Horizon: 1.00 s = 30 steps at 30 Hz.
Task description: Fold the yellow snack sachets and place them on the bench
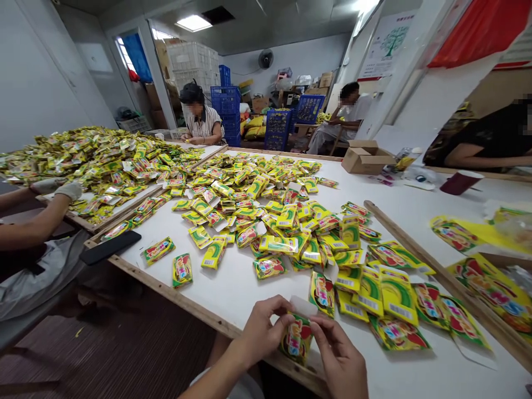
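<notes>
Both my hands hold one small yellow-green snack packet (296,339) upright at the near edge of the white table (249,282). My left hand (260,331) pinches its left side and a white flap at its top. My right hand (341,360) grips its right edge with bent fingers. A big spread of the same packets (266,216) covers the table ahead. Larger printed bags (397,299) lie just right of my hands.
A black phone (110,247) lies at the table's left corner. A wooden strip (415,252) crosses the right side. A cardboard box (366,156) stands far right. A gloved co-worker's hand (66,191) reaches a second heaped table on the left. Three more people sit behind.
</notes>
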Available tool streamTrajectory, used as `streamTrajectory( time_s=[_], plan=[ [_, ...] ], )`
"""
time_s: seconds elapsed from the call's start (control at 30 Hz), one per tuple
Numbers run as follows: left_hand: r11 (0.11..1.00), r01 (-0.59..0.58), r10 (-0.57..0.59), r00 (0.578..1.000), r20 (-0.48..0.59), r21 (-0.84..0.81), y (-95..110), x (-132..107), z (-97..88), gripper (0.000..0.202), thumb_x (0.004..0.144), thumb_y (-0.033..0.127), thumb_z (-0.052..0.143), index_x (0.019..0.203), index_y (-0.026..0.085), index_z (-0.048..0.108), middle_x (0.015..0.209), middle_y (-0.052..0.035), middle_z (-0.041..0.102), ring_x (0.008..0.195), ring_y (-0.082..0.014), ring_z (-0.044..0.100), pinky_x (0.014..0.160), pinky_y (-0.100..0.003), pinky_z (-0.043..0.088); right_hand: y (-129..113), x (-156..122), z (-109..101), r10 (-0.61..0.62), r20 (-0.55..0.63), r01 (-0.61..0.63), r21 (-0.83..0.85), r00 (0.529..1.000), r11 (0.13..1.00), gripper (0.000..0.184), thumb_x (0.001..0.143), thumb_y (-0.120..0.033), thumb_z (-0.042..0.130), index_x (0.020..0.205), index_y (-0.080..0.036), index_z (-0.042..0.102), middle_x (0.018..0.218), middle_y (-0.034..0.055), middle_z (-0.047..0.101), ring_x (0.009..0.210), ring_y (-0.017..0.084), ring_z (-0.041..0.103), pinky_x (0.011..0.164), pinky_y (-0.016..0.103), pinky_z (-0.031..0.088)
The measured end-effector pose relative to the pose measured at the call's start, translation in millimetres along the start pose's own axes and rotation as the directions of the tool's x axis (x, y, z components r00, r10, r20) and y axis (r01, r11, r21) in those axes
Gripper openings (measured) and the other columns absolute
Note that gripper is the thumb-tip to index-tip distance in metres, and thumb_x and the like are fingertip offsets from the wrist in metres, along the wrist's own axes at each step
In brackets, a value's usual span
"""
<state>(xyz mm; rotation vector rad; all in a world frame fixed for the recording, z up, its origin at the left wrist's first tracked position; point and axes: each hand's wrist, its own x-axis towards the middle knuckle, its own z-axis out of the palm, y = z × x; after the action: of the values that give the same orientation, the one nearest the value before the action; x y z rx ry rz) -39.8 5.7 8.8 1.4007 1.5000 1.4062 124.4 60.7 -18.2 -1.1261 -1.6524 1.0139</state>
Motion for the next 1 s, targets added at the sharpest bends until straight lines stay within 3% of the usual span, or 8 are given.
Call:
streamTrajectory(
  time_s=[0.1,0.23,0.43,0.63,0.8,1.0],
  plan=[
    [1.000,-0.025,0.024,0.998,-0.055,-0.012,-1.5,-2.3,2.1,0.011,0.086,0.020,0.057,0.094,0.018,0.065,0.095,-0.0072,0.070,0.090,-0.0203,0.065,0.084,-0.031,0.051,0.7,-0.6,4.4,-0.006,-0.051,0.009,0.042,0.999,0.999,0.032,0.076,-0.049,0.068,0.085,-0.019,0.072,0.093,0.0097,0.074,0.089,0.027,0.071,0.079,0.033,0.059],
    [0.997,-0.017,0.009,0.995,-0.096,-0.080,-2.6,-7.1,6.0,0.025,0.089,0.017,0.053,0.112,0.020,0.059,0.109,-0.0090,0.067,0.099,-0.0202,0.065,0.090,-0.033,0.051,1.7,-4.0,8.1,0.007,-0.094,0.001,0.085,0.996,0.996,0.034,0.080,-0.043,0.066,0.104,-0.019,0.066,0.100,0.0095,0.072,0.093,0.025,0.070,0.079,0.033,0.059],
    [0.995,-0.093,0.091,0.992,-0.090,-0.021,7.6,-8.8,5.6,0.012,0.086,0.021,0.060,0.095,0.019,0.068,0.099,-0.0089,0.071,0.096,-0.0215,0.065,0.089,-0.033,0.051,-3.2,-6.1,5.0,-0.125,0.033,0.126,-0.020,0.992,0.992,0.024,0.081,-0.040,0.065,0.094,-0.021,0.073,0.106,0.0092,0.071,0.101,0.027,0.067,0.088,0.037,0.055],
    [0.999,-0.047,0.045,0.990,-0.132,-0.017,9.1,-9.8,10.3,0.012,0.087,0.023,0.060,0.094,0.019,0.068,0.095,-0.0081,0.071,0.091,-0.0207,0.065,0.084,-0.031,0.051,-16.5,-6.0,6.2,-0.100,-0.010,0.100,-0.039,0.995,0.994,0.024,0.082,-0.042,0.064,0.089,-0.021,0.072,0.096,0.0080,0.073,0.091,0.025,0.069,0.078,0.032,0.057],
    [1.000,0.007,-0.007,0.988,-0.153,-0.002,10.1,-4.8,14.3,0.010,0.088,0.024,0.057,0.087,0.018,0.065,0.084,-0.0042,0.066,0.082,-0.0181,0.063,0.076,-0.028,0.049,-31.6,2.0,7.2,-0.070,0.008,0.070,-0.025,0.998,0.997,0.024,0.085,-0.042,0.061,0.085,-0.019,0.068,0.078,0.0056,0.071,0.070,0.021,0.066,0.067,0.029,0.055],
    [0.996,0.032,-0.040,0.994,-0.106,-0.079,5.2,-4.1,13.7,0.014,0.090,0.029,0.056,0.089,0.018,0.065,0.087,-0.0036,0.066,0.081,-0.0174,0.060,0.075,-0.027,0.048,-31.3,-2.3,6.7,-0.067,0.032,0.065,0.050,0.997,0.997,0.020,0.089,-0.038,0.058,0.090,-0.020,0.067,0.085,0.0050,0.070,0.079,0.020,0.066,0.072,0.028,0.053]
  ],
)
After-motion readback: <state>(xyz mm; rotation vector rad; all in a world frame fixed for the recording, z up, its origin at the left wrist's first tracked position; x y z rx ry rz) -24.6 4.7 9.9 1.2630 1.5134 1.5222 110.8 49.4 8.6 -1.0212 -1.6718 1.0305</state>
